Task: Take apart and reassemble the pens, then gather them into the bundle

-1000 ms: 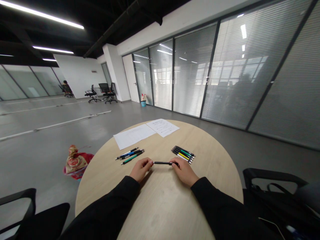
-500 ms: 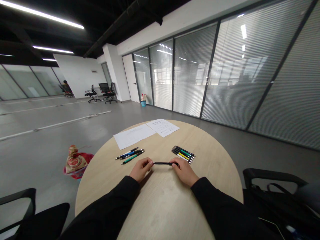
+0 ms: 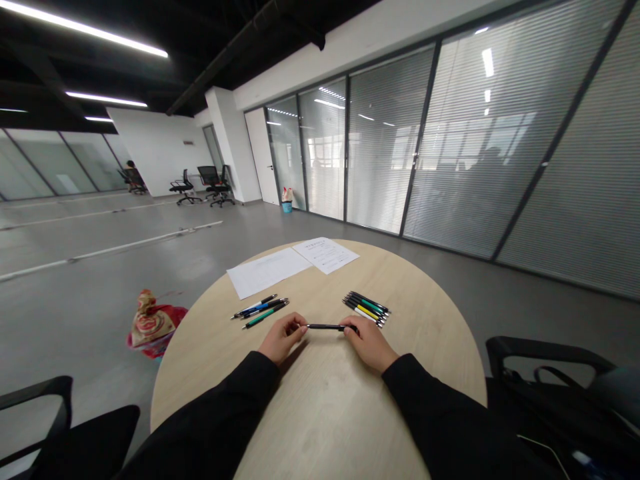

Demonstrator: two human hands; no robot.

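The black pen (image 3: 325,327) lies level across the person's front at 12 o'clock, just beyond the near part of the round wooden table (image 3: 320,413). Its body runs side to side between the two hands. The left hand (image 3: 283,339) is curled, with its fingertips closed on the pen's left end. The right hand (image 3: 367,343) is cupped over the right end, with its fingers pinching the barrel. Neither hand is spread, and the two stay apart, with the bare pen body showing between them. Whether the pen touches the table or is held just above it cannot be told from this view.

The hold is judged sound: an even, light pinch at both ends keeps the pen level and controlled. The wrists should stay low, clear of nearby items.

Three pens (image 3: 260,311) lie together at about 11 o'clock, just beyond the left hand. A tight fan of pens (image 3: 367,309) lies at about 1 o'clock, with green, yellow and white barrels visible. Two sheets of paper (image 3: 267,272) lie side by side further out at 12 o'clock. A red and tan bag (image 3: 151,325) sits on the floor at about 10 o'clock, just off the table edge.
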